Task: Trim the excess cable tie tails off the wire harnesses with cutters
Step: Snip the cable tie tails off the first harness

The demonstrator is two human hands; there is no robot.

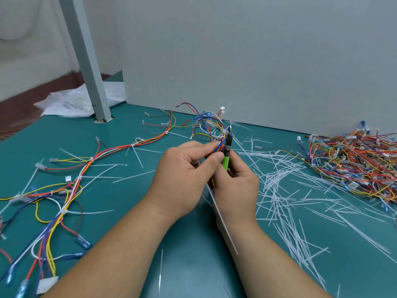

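Head view, centre of frame: left hand (184, 171) closed around a looped wire harness (211, 131), thumb and forefinger pinching the bundle just below a white cable tie (224, 131); the loop fans up and away from the palm, which I judge is to keep loose wires and connectors clear of the cut. Right hand (236, 186) wrapped around the green-handled cutters (228, 147), the head pointing up beside the tie, touching or nearly touching the bundle. Holding the work off the bench probably lets the blades sit flush against the tie head. A long white tie tail (223, 224) hangs down from between the hands across the right forearm; whether it is attached to this harness or already cut, cannot tell. Right of frame: scatter of cut tails (285, 196) on the green bench (189, 265), and beyond it, at the right edge, a heap of harnesses (356, 166), likely the done pile, though that is a guess. Left of frame: one harness spread flat (71, 186), its tails uncut and sticking out at each tie, likely next in line. Unclear: whether the blades are apart or closed (too small, edge-on); the lower handle, hidden in the right palm; the harness ends behind the left fingers. Heap on the right and spread harness at lower left both run off frame.
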